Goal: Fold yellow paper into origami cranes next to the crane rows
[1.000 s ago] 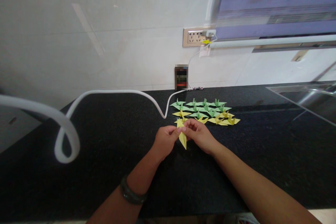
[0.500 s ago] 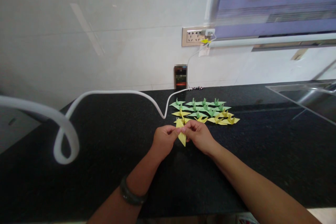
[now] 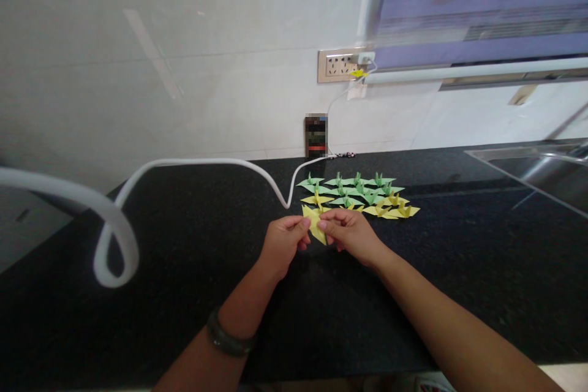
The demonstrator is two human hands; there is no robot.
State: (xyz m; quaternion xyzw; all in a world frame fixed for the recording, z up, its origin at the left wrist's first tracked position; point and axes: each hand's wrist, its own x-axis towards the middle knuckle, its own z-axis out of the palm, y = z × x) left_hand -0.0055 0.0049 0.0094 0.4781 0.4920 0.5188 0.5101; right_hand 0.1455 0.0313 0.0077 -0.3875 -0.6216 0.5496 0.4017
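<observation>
A folded yellow paper piece [image 3: 315,225] is pinched between both hands just above the black countertop [image 3: 193,239]. My left hand [image 3: 282,242] grips its left side with thumb and fingers closed. My right hand [image 3: 351,234] pinches its right side. Just beyond the hands lie several finished paper cranes in rows, green ones [image 3: 349,187] at the back and yellow ones [image 3: 390,208] nearer. A dark bracelet [image 3: 225,340] is on my left wrist.
A thick white cable [image 3: 114,220] loops across the left of the counter. A phone [image 3: 316,135] leans against the wall, wired to a socket strip [image 3: 337,65]. A steel sink [image 3: 542,171] is at the right. The counter's front edge runs along the bottom.
The yellow paper has been turned and raised between the fingers; its long point no longer hangs down below the hands. Both hands shifted slightly towards the cranes.
</observation>
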